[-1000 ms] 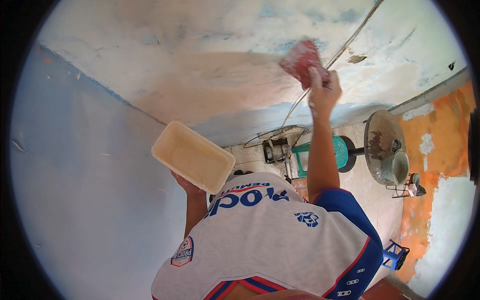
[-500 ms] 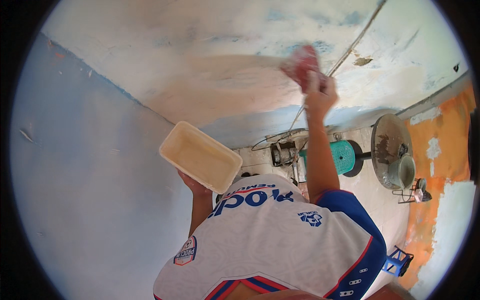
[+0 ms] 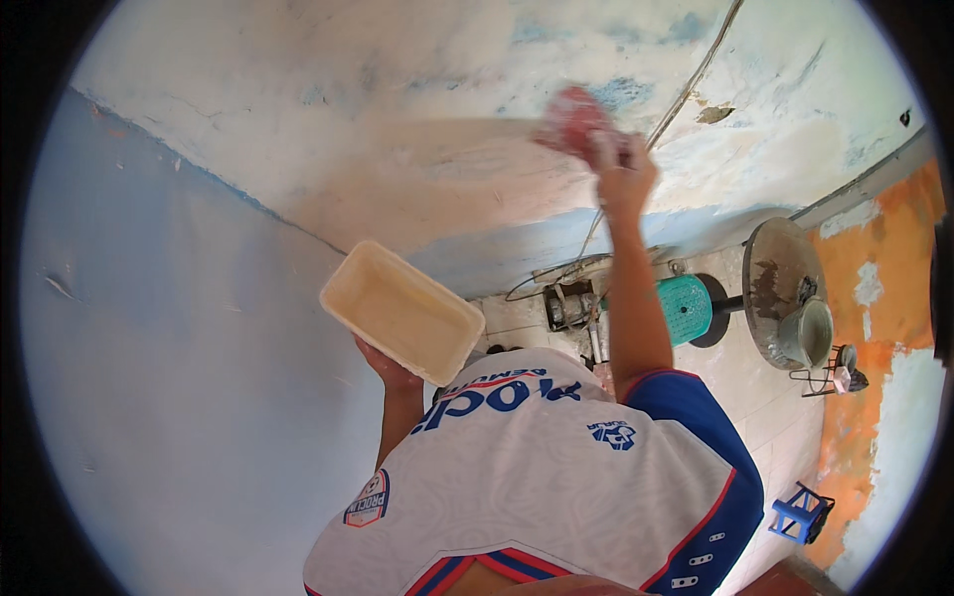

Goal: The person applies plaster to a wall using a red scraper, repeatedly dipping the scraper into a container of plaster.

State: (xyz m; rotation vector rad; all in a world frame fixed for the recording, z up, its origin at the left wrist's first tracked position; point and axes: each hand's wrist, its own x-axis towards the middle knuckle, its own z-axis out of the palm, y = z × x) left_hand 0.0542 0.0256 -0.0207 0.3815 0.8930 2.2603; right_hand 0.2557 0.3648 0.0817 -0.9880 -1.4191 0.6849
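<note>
My right hand point(image 3: 626, 179) grips a flat red tool point(image 3: 571, 116), blurred and smeared with white, at a patchy white, blue and pinkish wall point(image 3: 397, 70); whether it touches the surface I cannot tell. A cable point(image 3: 696, 74) runs along that wall just beside the hand. Low on the left, my left hand point(image 3: 390, 363) holds a rectangular cream plastic tub point(image 3: 383, 303) from underneath, tilted toward me, with pale residue inside.
A blue wall point(image 3: 189, 377) is on my left. Below stand a machine with hoses point(image 3: 568, 308), a green stool point(image 3: 684, 306), a round dark table point(image 3: 770, 248) bearing a bucket point(image 3: 810, 328), and a small blue stool point(image 3: 795, 512) beside an orange patched wall point(image 3: 860, 407).
My right hand with the red tool has shifted left along the wall, blurred by motion. The tub in my left hand sits slightly farther right in the view than a second ago.
</note>
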